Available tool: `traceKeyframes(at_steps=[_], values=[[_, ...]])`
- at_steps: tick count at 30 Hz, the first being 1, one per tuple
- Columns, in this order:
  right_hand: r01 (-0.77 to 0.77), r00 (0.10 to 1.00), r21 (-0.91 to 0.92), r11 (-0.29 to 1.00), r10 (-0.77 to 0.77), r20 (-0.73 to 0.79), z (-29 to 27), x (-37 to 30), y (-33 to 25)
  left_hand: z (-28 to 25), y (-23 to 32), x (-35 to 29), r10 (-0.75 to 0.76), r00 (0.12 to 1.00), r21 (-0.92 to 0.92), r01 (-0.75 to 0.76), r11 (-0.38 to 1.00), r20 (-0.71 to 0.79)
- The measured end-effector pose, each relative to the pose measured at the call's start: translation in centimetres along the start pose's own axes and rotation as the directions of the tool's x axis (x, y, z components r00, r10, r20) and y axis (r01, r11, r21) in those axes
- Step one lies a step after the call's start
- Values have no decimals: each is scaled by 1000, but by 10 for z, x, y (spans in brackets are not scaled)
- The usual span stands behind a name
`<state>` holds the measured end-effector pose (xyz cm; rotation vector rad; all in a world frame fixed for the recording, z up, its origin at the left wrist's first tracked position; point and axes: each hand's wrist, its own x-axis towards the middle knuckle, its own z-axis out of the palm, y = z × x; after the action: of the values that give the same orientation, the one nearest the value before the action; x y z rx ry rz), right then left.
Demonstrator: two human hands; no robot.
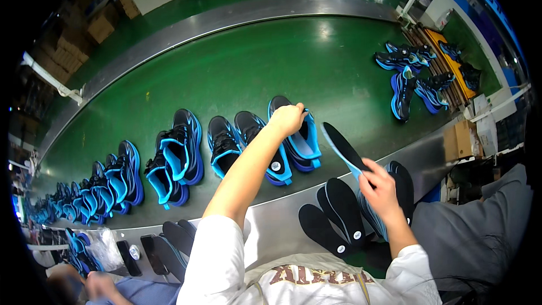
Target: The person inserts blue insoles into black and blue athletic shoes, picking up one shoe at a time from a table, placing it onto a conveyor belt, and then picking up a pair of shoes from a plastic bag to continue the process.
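My left hand (288, 120) is closed on the upper of a black sneaker (307, 144) with bright blue lining, at its tongue and laces. That sneaker lies with its heel toward me and its opening showing. In my right hand (379, 189) I pinch the near end of a black insole (343, 146) with a blue edge. The insole is held up in the air, tilted, just right of the sneaker and apart from it. Beside the held sneaker is another black and blue sneaker (264, 152), with a round white label on the insole inside it.
Several insoles (324, 214) lie on the metal ledge (265, 220) before me. Further sneakers (116, 175) line the green belt (237, 62) to the left; others (403, 93) stand far right. Phones (129, 257) and another person's hand (100, 287) are lower left. Grey-clothed legs (474, 226) are at right.
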<state>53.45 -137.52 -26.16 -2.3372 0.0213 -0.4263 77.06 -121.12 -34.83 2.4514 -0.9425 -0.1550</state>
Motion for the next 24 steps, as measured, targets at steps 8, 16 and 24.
traceKeyframes(at_steps=[8,16,24], values=[[404,852,-308,861,-232,469,53,64,29,6,-25,7,-110,962,-428,212,879,249],[130,863,-415,901,103,494,146,74,65,20,-14,-9,-367,927,-331,370,868,74],[231,812,-472,851,98,575,101,78,32,19,-20,-22,-356,930,-478,355,803,93]])
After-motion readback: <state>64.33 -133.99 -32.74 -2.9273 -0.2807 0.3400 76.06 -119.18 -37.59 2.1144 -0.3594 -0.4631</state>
